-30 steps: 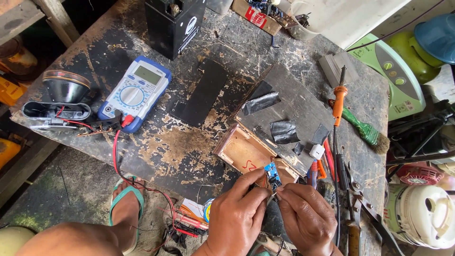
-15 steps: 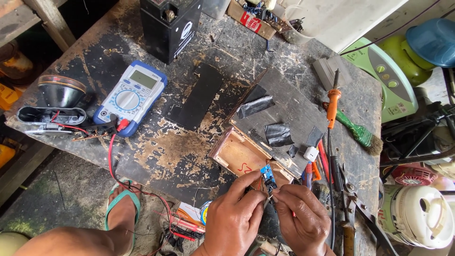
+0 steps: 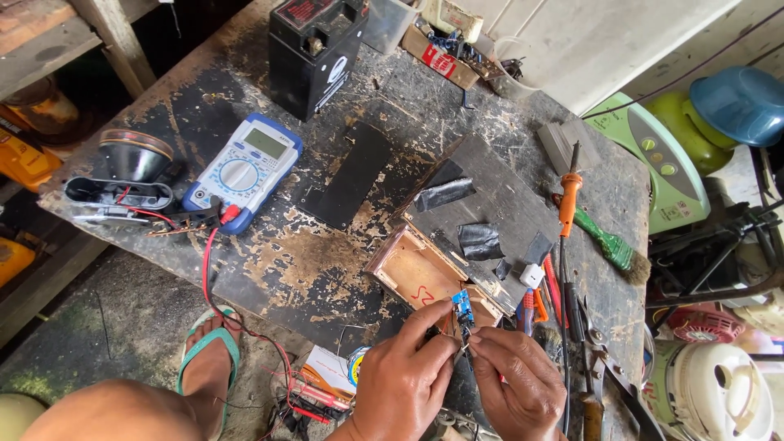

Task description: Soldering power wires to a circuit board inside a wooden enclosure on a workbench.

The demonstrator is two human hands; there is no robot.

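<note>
Both hands meet at the near edge of a worn black workbench (image 3: 269, 253). My left hand (image 3: 402, 380) pinches a small blue circuit board (image 3: 461, 309) between thumb and forefinger. My right hand (image 3: 516, 384) pinches thin wires at the board's lower end, fingertips touching those of the left. Just behind the board lies a small copper-coloured board (image 3: 412, 273) with a red mark, partly under a dark slab (image 3: 490, 208) with pieces of black tape stuck on it.
A blue multimeter (image 3: 243, 171) with red leads lies left, next to a black lamp reflector (image 3: 135, 155). A black battery (image 3: 314, 49) stands at the back. An orange-handled soldering iron (image 3: 567, 196), green brush (image 3: 608, 243), cutters and pliers lie right. My foot in a green sandal (image 3: 208, 359) is below.
The view has shifted a little. My hands stay together on the blue board, drawn slightly lower toward the bench edge, and the right fingers have closed in on the wires.
</note>
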